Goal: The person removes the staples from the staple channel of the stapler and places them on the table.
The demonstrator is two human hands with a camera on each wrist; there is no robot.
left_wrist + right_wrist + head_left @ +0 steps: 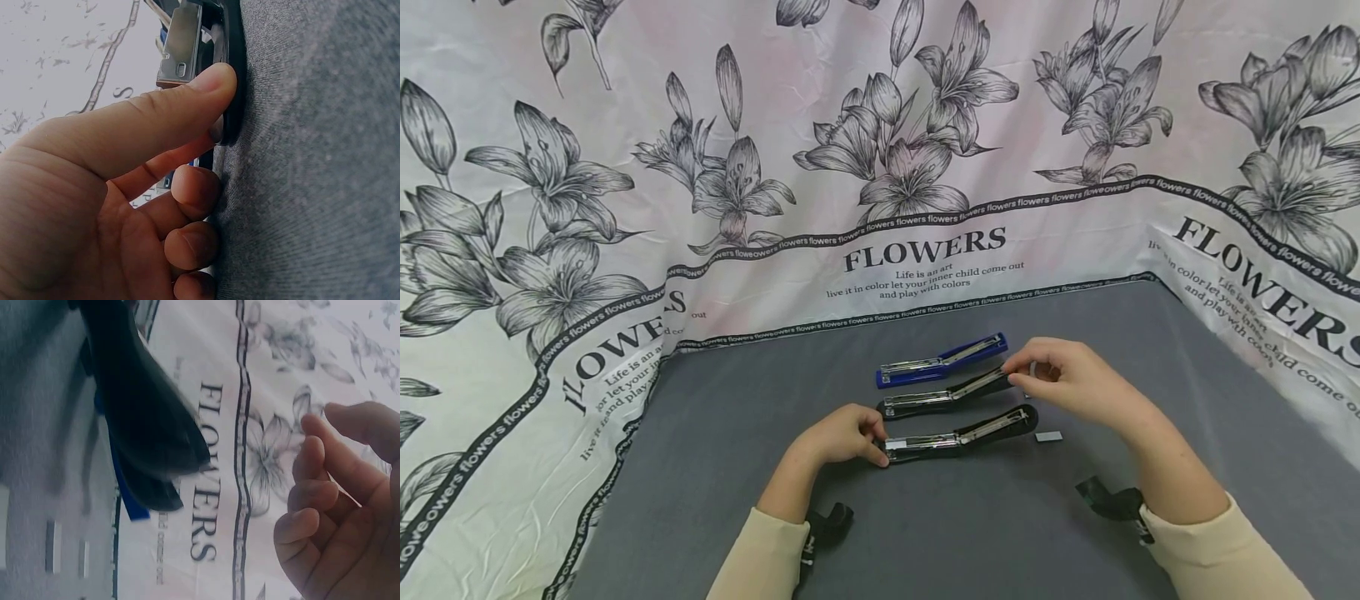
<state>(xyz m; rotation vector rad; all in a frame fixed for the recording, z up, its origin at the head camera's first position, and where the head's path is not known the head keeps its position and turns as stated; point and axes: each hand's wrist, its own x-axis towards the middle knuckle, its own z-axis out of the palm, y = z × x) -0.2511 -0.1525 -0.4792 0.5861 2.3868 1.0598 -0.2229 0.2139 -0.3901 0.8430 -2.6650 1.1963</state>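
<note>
Three staplers lie unfolded in a row: a blue stapler (942,362) at the back, a black stapler (928,402) in the middle and another black stapler (958,437) in front. My left hand (842,435) pinches the left end of the front one. Close up in the left wrist view, the thumb of the left hand (125,140) presses beside the metal magazine (181,44). My right hand (1063,377) is at the raised right ends. From the right wrist, a gap shows between the right hand (344,512) and the black stapler (144,406); its fingers curl loosely around nothing.
A staple strip (1048,437) lies on the grey cloth (970,533) right of the front stapler. In the right wrist view several strips (53,547) lie apart from each other. A flower-printed curtain (925,283) hangs behind and at both sides.
</note>
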